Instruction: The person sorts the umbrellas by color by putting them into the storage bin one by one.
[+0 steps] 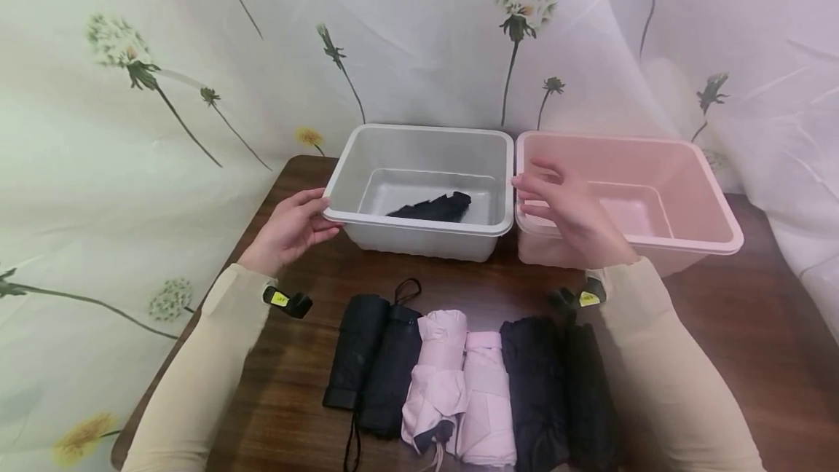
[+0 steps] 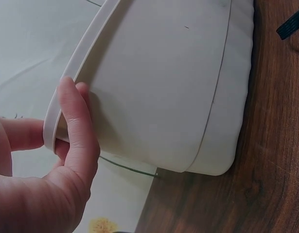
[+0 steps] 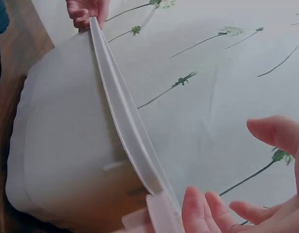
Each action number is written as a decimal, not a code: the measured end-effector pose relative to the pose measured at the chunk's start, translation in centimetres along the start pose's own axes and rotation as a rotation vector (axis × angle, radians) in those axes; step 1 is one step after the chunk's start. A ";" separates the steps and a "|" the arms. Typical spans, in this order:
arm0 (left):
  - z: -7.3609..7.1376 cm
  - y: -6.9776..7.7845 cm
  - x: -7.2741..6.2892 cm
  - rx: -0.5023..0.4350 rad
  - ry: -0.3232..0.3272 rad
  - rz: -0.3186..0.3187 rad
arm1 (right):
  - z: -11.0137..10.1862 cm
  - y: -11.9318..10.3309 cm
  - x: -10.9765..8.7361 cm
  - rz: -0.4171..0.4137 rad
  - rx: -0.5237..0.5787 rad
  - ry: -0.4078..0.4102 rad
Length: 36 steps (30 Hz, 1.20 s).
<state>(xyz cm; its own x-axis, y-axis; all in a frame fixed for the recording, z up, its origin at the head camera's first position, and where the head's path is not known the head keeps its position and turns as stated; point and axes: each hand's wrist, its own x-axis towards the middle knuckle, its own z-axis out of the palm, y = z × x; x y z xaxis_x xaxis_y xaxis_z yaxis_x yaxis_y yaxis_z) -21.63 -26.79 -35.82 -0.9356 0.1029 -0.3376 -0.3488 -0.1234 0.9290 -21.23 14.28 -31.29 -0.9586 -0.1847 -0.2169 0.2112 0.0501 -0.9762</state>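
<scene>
A white plastic bin [image 1: 426,240] stands on the table, and a black folded umbrella [image 1: 435,208] lies in it, partly hidden by the front wall. My left hand [image 1: 291,228] pinches the bin's left rim between thumb and fingers, as the left wrist view also shows. Over the near left corner of a pink bin [image 1: 698,199], close to the white bin's right rim, is my right hand [image 1: 570,202]. Its fingers are spread and hold nothing; in the right wrist view the fingertips [image 3: 193,206] appear near the place where the two rims meet.
Side by side along the table's front lie black folded umbrellas [image 1: 357,348], pink folded umbrellas [image 1: 488,399] and more black folded umbrellas [image 1: 534,392], partly below my right forearm. A flower-print curtain [image 1: 419,35] hangs behind the bins. Dark wooden table [image 1: 282,377] surface lies underneath.
</scene>
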 end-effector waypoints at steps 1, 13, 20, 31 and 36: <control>0.0 0.0 0.0 0.000 0.001 -0.002 | -0.1 0.0 -0.2 -0.007 -0.007 0.002; -0.1 0.1 0.0 -0.036 -0.009 -0.019 | -2.2 -1.0 -3.5 -0.165 -0.033 0.031; 0.0 0.0 0.0 -0.027 -0.018 -0.011 | -3.1 -1.4 -5.5 -0.226 -0.233 0.129; -0.1 -0.1 0.2 -0.032 -0.010 -0.013 | -5.0 -0.2 -8.9 -0.309 -0.227 0.106; -0.1 -0.1 0.2 -0.032 -0.011 -0.016 | -6.9 1.7 -10.0 -0.355 -0.437 0.107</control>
<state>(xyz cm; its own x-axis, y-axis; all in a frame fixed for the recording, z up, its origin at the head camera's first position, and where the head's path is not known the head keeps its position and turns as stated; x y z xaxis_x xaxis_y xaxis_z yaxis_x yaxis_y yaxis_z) -21.75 -26.86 -35.98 -0.9294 0.1163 -0.3503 -0.3652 -0.1531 0.9182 -12.58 22.99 -30.74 -0.9752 -0.1646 0.1477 -0.2037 0.4084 -0.8898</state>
